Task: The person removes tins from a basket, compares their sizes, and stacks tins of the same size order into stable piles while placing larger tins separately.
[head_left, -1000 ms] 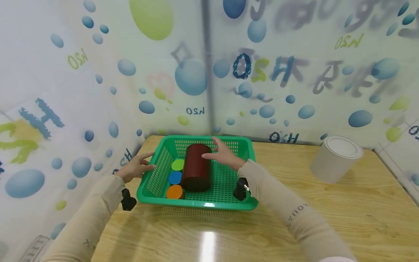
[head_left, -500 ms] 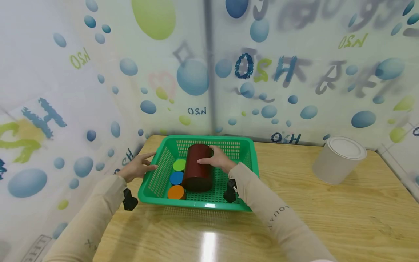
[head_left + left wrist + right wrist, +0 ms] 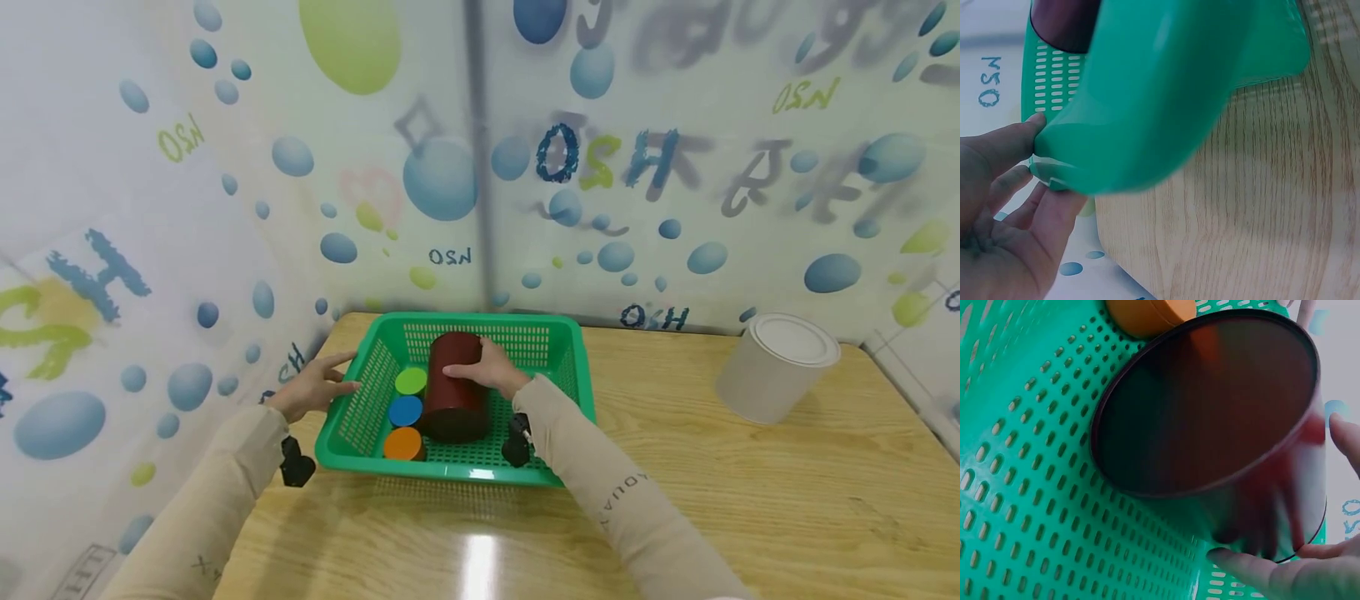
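A dark red cylindrical canister (image 3: 454, 410) lies on its side inside a green plastic basket (image 3: 450, 472). My right hand (image 3: 491, 367) grips it from the right, thumb across the top and fingers down its far side. In the right wrist view the canister's shiny flat end (image 3: 1210, 406) faces the camera, with the fingertips (image 3: 1241, 565) under its curved side. At the basket's left edge, my left hand (image 3: 309, 388) holds the rim; the left wrist view has the rim (image 3: 1060, 140) between thumb and fingers. Left of the canister sit green (image 3: 410, 381), blue (image 3: 405, 411) and orange (image 3: 403, 445) round-topped pieces.
The basket stands on a wood-grain table (image 3: 675, 483), near the patterned wall (image 3: 480, 167) behind and to the left. A white lidded bucket (image 3: 776, 367) stands at the table's right.
My right hand has moved left and down onto the canister and now grips it. The left hand stays at the basket's rim.
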Demonstrator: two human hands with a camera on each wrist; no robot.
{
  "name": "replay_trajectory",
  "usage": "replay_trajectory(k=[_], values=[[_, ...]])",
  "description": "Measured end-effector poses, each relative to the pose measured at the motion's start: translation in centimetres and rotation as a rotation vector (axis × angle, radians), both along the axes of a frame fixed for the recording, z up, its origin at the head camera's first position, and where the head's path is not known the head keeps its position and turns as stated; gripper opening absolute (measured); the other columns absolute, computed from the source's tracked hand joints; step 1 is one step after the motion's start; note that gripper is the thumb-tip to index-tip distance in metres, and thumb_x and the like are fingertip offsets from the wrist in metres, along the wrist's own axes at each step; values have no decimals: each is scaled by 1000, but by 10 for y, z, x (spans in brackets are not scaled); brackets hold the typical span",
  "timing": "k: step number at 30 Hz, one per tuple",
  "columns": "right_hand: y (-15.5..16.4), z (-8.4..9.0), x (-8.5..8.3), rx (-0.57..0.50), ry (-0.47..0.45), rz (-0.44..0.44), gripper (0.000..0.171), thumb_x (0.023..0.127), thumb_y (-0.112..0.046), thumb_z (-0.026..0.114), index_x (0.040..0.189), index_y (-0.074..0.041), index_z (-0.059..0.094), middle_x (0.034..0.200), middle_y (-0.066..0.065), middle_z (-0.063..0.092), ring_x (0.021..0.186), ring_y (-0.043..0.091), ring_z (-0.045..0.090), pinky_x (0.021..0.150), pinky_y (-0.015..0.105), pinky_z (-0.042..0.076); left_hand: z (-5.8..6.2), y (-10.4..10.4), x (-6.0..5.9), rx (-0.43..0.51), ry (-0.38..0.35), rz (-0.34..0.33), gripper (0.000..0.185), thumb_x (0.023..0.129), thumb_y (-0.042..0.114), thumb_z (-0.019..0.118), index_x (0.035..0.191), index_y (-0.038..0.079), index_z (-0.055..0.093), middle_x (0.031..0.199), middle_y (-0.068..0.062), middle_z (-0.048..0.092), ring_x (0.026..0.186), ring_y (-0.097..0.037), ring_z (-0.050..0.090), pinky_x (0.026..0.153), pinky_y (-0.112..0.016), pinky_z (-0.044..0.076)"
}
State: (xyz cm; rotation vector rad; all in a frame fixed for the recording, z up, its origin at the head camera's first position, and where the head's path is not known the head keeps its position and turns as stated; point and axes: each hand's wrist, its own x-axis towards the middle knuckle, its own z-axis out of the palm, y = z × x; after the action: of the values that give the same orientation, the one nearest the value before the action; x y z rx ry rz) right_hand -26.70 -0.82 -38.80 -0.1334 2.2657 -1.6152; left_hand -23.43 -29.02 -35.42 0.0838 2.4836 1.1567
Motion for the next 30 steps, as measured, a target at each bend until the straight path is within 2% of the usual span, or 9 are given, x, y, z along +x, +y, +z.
replay_trajectory(k=[8,13,17,20,25,30], values=[[10,-4,-1,-84,-22,13,55,76,-30,70,118,-3,46,107,12,56,89,26,55,71,37,49,0,2,0,-16,8,2,66,91,17,52,143,5,13,124,-36,33,103,-40,48,76,-48,46],[14,-6,-1,-105,-55,8,57,76,-32,70,118,-3,45,106,11,56,87,25,56,70,36,50,1,3,0,-23,12,6,66,91,16,52,143,5,13,124,-36,33,102,-40,49,76,-48,47],[17,-9,-2,-139,-105,-1,59,76,-29,70,121,-3,43,110,13,54,92,27,55,72,39,49,1,3,1,-27,10,8,66,91,16,52,142,4,13,124,-37,33,102,-40,49,75,-48,47],[20,-10,-2,-154,-143,-20,68,77,-28,69,129,-3,34,120,16,47,102,32,50,78,46,46,0,4,1,-22,8,17,66,90,15,52,142,4,14,123,-36,33,100,-39,50,75,-48,47],[25,-8,-1,-123,-177,-56,91,78,-29,67,142,-10,6,138,18,22,119,36,34,90,54,35,0,3,1,-19,3,21,67,90,16,53,143,4,13,124,-37,33,99,-38,51,75,-47,47],[29,-7,-1,-132,-192,-40,88,80,-29,63,144,-16,3,142,16,15,123,35,28,90,56,34,0,3,1,-20,2,12,67,91,16,52,143,4,12,125,-38,30,101,-41,50,76,-48,47]])
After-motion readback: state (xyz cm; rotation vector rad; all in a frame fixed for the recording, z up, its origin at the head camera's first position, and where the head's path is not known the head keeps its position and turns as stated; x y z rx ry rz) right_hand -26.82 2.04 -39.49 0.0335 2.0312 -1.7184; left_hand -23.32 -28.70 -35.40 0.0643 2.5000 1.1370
